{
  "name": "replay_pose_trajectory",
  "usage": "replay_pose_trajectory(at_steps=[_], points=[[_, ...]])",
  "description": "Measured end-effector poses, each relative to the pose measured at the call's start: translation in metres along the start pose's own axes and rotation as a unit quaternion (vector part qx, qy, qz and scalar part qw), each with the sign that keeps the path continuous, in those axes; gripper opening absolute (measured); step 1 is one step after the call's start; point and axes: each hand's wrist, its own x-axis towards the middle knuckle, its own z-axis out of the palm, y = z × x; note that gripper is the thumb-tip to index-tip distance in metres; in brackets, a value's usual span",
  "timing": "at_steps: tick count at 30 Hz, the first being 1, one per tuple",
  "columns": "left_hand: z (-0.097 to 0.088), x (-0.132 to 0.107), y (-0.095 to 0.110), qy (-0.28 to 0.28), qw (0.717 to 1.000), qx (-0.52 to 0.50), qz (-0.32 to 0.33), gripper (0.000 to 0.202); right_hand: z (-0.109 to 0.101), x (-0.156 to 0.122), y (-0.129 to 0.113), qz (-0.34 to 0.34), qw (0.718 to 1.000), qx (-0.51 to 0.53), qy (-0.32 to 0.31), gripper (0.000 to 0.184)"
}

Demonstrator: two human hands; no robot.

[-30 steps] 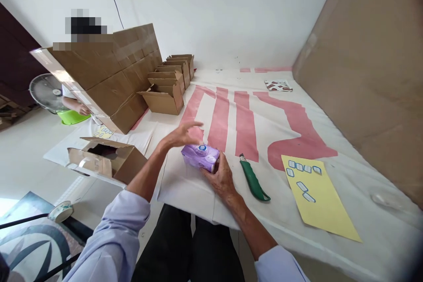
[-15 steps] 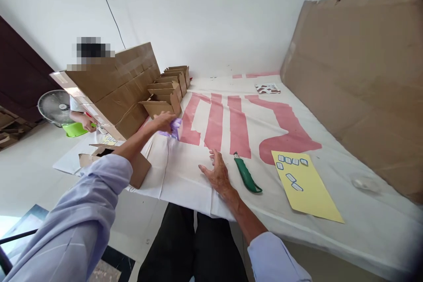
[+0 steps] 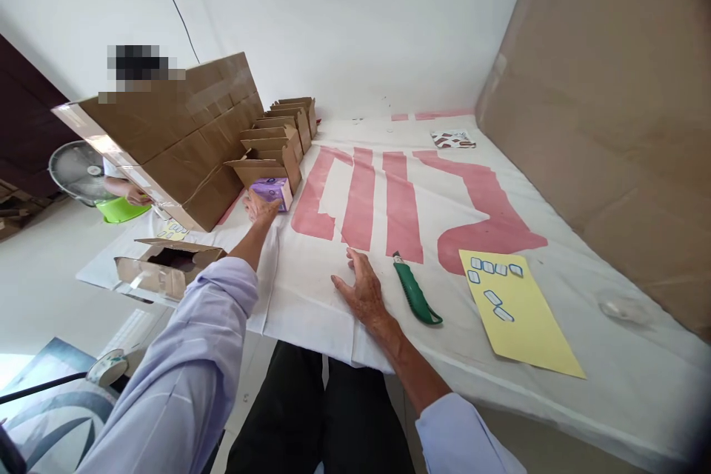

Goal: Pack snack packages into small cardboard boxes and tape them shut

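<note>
At the near end of the row of cardboard boxes, a small purple box [image 3: 273, 190] with a pale end stands on the white tablecloth. My left hand [image 3: 260, 209] is against its near side and left end, fingers and thumb around that part; the fingertips are partly hidden. My right hand [image 3: 361, 285] rests on the cloth with thumb and fingers apart, holding nothing. Just right of it lies a green utility knife [image 3: 414, 289], its tip pointing away from me.
Open cardboard boxes [image 3: 289, 163] line up beside a large cardboard panel [image 3: 183, 129]. Another open carton [image 3: 167, 270] sits near my left forearm. At right are a yellow sheet [image 3: 522, 326] and a tall cardboard sheet [image 3: 605, 111]. A person's hand [image 3: 136, 195] shows behind the panel.
My left hand has moved left with the purple box, which now stands in front of the nearest open cardboard box. My right hand has hardly moved. The view has shifted slightly.
</note>
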Motion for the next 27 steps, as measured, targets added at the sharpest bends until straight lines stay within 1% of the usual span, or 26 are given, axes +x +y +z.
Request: replay_pose_trajectory(at_steps=[2,4,7,10,13,16,19,22,25,27], points=[[0.016,-0.01,-0.003,-0.012,0.999,-0.019,-0.023,0.116,-0.001,-0.001,0.0,-0.004,1.0,-0.003,-0.003,0.066],[0.027,-0.015,-0.004,-0.019,0.999,-0.024,-0.032,0.124,-0.002,-0.001,-0.001,-0.005,1.0,-0.003,-0.004,0.064],[0.033,-0.009,-0.002,-0.023,0.999,-0.018,-0.04,0.118,-0.003,-0.003,0.0,-0.005,1.0,0.0,-0.004,0.063],[0.035,0.005,0.002,-0.025,0.998,-0.008,-0.05,0.109,-0.002,-0.005,0.0,-0.009,1.0,-0.012,-0.007,0.064],[0.038,0.019,0.009,-0.022,0.998,0.0,-0.06,0.106,0.0,-0.005,0.002,-0.012,0.999,-0.027,-0.014,0.064],[0.04,0.025,0.017,-0.02,0.998,-0.001,-0.067,0.104,0.0,-0.004,0.004,-0.012,0.999,-0.031,-0.014,0.064],[0.037,0.021,0.023,-0.028,0.997,-0.013,-0.068,0.107,0.0,-0.001,0.005,-0.01,0.999,-0.03,-0.008,0.062],[0.025,0.01,0.027,-0.047,0.996,-0.036,-0.067,0.109,0.001,0.003,0.006,-0.008,1.0,-0.026,-0.005,0.061],[0.009,-0.009,0.031,-0.066,0.993,-0.069,-0.062,0.099,0.001,0.006,0.01,-0.004,1.0,-0.014,0.001,0.061],[-0.002,-0.028,0.033,-0.082,0.991,-0.098,-0.042,0.088,0.002,0.009,0.013,0.002,1.0,-0.01,0.004,0.06]])
